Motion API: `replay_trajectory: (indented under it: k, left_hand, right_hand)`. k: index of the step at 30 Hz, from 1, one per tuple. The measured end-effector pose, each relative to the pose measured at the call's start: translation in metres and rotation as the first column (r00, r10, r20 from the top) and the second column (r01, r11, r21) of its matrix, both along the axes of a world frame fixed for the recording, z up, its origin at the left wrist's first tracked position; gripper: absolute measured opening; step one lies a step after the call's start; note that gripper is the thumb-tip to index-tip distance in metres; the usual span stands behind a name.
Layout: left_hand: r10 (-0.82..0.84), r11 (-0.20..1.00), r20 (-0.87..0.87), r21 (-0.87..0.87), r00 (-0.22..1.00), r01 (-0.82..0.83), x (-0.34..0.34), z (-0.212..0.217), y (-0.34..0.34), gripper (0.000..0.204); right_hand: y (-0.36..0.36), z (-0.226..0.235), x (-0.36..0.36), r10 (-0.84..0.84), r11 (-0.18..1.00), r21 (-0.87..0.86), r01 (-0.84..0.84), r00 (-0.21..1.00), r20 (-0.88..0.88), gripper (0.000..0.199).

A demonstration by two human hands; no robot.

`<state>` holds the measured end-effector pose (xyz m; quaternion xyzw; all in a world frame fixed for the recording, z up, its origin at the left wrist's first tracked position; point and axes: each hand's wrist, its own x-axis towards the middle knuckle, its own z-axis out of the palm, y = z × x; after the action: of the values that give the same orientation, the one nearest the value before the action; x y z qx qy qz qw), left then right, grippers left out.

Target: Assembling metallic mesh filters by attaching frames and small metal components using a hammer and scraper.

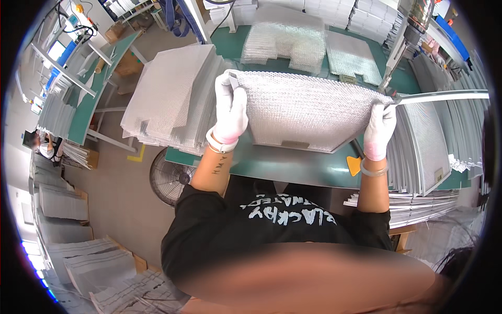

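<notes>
A silver mesh filter panel [308, 112] stands tilted up over the green table, held by both hands. My left hand [231, 112], in a white glove, is closed on its upper left corner, beside a small grey metal piece [234, 80]. Gripping the right edge near the upper corner is my right hand [380, 130], also gloved. A pale metal frame strip [444, 96] runs off to the right from that corner; whether it is joined to the panel I cannot tell. Above the corner hangs a metal tool [414, 29], its tip close to the panel.
Mesh sheets [170, 94] are stacked left of the panel, and another stack [285, 39] lies behind it. Framed panels [426, 146] stand in a row at right. A yellow flat piece [353, 165] sits at the green table's [293, 170] front edge. A floor fan [175, 178] is below left.
</notes>
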<state>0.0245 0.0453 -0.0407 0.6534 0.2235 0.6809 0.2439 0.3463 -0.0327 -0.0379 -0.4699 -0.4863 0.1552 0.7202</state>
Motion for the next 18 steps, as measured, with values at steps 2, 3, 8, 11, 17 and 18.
replay_trajectory:
  k: [2,3,8,11,17,18]
  left_hand:
    - [-0.202,0.978,0.117,-0.032,0.972,0.207,0.002,0.021,-0.003,0.018]
    - [-0.183,0.983,0.077,0.015,0.980,0.182,-0.003,0.023,0.003,0.018]
    - [-0.325,0.937,0.230,-0.054,0.917,0.346,-0.002,0.025,0.002,0.016]
    - [-0.459,0.865,0.266,-0.086,0.848,0.495,-0.002,0.034,0.007,0.013]
    - [-0.432,0.878,0.174,-0.144,0.885,0.457,-0.005,0.028,0.007,0.011]
    - [-0.430,0.879,0.176,-0.141,0.886,0.455,-0.006,0.023,0.009,0.011]
  right_hand:
    - [-0.001,0.005,-0.004,-0.012,1.000,-0.012,0.012,1.000,-0.003,0.016]
    - [-0.001,0.010,-0.009,-0.022,1.000,0.001,0.022,1.000,-0.015,0.018]
    - [0.001,0.012,-0.017,-0.007,0.999,0.053,0.008,1.000,-0.013,0.015]
    - [0.000,0.014,-0.019,0.013,1.000,0.029,-0.011,0.999,-0.049,0.009]
    - [-0.005,0.015,-0.027,0.043,0.999,0.029,-0.040,0.992,-0.117,0.009]
    - [-0.005,0.010,-0.023,0.040,0.999,0.012,-0.039,0.997,-0.061,0.011]
